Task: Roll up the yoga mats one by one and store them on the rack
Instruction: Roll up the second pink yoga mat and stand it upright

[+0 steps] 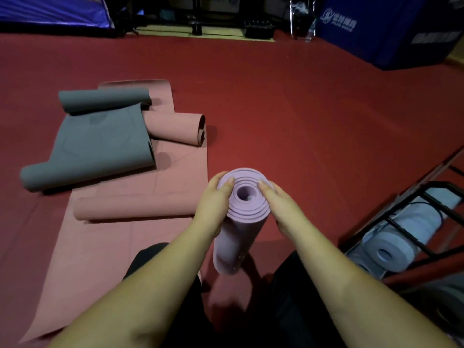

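Head view: you hold a rolled lilac mat [236,222] upright on the red floor [301,116], between your knees. Your left hand [213,204] and right hand [281,204] grip its top end from either side, fingertips curled over the spiral rim. To your left a pink mat [140,172] lies mostly flat with curled ends, and a grey mat [100,139] lies on it, half unrolled. At right a black rack [411,222] holds a rolled pale blue mat [391,247]. A blue pad [376,28] far right bears white writing too blurred to read.
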Available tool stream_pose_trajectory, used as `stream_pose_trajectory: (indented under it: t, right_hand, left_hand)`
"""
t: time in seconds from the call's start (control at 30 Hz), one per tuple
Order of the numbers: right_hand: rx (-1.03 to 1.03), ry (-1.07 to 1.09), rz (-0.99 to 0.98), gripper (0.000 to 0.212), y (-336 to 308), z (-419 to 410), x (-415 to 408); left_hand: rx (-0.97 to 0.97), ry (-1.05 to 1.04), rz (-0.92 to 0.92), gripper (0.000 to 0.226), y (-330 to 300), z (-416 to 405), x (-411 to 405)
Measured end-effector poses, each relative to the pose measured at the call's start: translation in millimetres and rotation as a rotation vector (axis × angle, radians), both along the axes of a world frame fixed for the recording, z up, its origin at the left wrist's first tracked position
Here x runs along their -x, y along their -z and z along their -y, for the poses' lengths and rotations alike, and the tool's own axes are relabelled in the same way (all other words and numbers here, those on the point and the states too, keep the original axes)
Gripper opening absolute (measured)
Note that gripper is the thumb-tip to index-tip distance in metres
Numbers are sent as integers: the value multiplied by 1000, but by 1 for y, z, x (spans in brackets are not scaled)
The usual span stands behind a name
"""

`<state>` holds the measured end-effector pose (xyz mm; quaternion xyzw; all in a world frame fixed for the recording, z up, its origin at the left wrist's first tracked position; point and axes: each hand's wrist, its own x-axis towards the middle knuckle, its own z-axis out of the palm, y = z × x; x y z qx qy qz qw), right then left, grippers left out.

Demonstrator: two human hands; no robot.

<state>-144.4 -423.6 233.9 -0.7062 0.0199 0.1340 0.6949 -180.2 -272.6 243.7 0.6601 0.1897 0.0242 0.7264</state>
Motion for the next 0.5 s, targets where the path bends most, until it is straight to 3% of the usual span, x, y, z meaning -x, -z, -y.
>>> stream_pose_trajectory:
  t: [0.2,0.37,0.5]
  right_hand:
    - [-26,-6,-25,22,5,13,-21]
    - [-52,41,-67,23,7,33,-39]
    - [-84,114,-102,20,13,62,-57]
  left_hand:
    - [-41,40,4,31,-6,7,-17]
    - [-163,144,-51,50,-9,21,-36]
    - [-278,234,-95,44,-18,48,-61]
